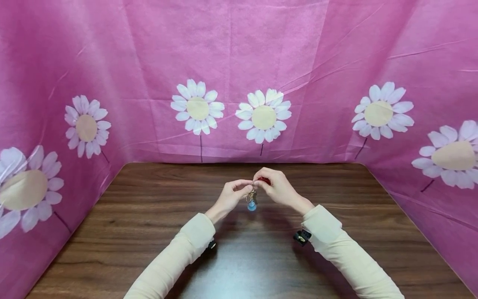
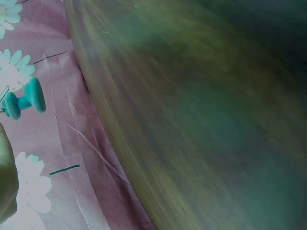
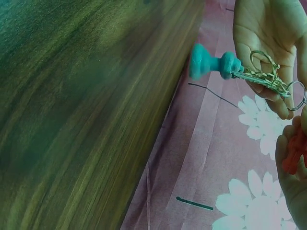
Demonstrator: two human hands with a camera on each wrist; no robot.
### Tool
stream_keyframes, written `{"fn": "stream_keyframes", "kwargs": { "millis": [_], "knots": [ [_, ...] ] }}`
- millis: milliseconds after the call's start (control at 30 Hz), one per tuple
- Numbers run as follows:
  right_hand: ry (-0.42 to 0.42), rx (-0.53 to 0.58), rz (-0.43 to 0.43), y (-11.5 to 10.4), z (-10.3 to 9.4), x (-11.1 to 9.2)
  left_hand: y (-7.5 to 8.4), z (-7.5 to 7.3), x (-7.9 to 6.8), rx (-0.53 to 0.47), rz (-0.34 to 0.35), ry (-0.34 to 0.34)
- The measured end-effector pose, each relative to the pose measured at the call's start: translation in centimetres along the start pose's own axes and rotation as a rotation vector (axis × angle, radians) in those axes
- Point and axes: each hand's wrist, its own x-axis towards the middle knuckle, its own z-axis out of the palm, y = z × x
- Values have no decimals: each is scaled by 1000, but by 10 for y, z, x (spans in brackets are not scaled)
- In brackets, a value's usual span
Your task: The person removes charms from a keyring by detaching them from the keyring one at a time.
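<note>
Left hand (image 1: 232, 195) pinches the silver metal key ring (image 3: 296, 109), right hand (image 1: 278, 187) grips a red trinket (image 3: 294, 159), above the brown wooden bench (image 1: 149, 216)! Every view catches the dangling blue spool-shaped charm (image 1: 252, 205); the trinket, partly finger-covered, escapes the left wrist's.

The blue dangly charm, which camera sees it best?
The right wrist view: the spool-shaped blue charm looks biggest there, right beside the gold chain. The left wrist view shows it smaller, near the left edge; the head view shows it tiny.

Both forearms (image 1: 169, 261) angled inward, left fingers (image 1: 242, 182) and right fingers (image 1: 261, 172) pinched close together.
</note>
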Motion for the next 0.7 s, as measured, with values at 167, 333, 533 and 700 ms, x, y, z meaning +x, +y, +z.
{"fn": "stream_keyframes", "kwargs": {
  "millis": [167,333,533,700],
  "knots": [
    [12,-8,-3,-1,-2,-2,-1,2,1,38,27,23],
    [29,-29,8,0,-4,-5,-3,5,4,88,52,60],
    [41,-48,43,1,-5,-8,8,9,1,100,76,50],
    [46,-66,76,2,-6,-11,21,15,-5,115,55,59]
  ]
}}
